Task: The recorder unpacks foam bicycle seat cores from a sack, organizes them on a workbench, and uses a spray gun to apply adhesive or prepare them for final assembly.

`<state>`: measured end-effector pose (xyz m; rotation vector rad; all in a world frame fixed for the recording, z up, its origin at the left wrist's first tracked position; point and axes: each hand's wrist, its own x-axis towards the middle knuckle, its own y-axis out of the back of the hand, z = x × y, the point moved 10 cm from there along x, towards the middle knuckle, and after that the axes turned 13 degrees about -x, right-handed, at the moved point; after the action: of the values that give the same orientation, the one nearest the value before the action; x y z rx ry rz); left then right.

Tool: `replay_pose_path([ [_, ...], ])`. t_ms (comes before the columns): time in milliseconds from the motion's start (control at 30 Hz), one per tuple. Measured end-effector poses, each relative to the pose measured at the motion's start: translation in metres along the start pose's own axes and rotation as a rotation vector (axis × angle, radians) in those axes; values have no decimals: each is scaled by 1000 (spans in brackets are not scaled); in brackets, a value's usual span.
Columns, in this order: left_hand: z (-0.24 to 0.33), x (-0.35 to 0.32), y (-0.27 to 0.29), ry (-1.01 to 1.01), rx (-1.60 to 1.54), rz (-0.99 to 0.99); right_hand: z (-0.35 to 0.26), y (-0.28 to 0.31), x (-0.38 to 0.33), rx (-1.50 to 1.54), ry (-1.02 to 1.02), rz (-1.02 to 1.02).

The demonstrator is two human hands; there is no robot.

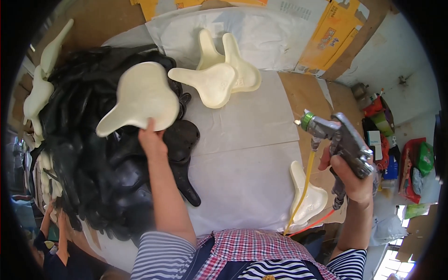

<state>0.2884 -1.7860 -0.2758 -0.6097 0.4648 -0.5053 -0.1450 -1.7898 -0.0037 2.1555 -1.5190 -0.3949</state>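
My left hand (153, 142) grips the wide edge of a cream foam bicycle saddle pad (143, 95). The pad is raised over a heap of black saddle covers (100, 163), its narrow nose pointing to the lower left. On the right, my right hand (350, 179) is wrapped round the handle of a metal spray gun (343, 135), whose green-ringed nozzle points left. A yellow hose and a red hose run from near the gun toward the table's front edge. A single black saddle cover (183, 144) lies at the heap's right side.
Several cream pads (212, 84) lie together at the table's far middle. Another cream pad (310, 203) rests near the front right, beside the yellow hose (305, 186). Pale sheeting (247, 140) covers the table. Bags and bottles crowd the right wall. At lower left, another person's hands (58, 219) reach in.
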Motion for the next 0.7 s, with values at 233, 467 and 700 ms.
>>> replay_pose_path([
  [233,11,27,-6,-34,-169,-48,26,5,-7,36,-78,-41],
  [467,-130,25,-79,59,-26,-210,52,29,-27,12,-171,88],
  [700,-228,23,-72,54,203,-429,21,12,-18,206,-104,33],
])
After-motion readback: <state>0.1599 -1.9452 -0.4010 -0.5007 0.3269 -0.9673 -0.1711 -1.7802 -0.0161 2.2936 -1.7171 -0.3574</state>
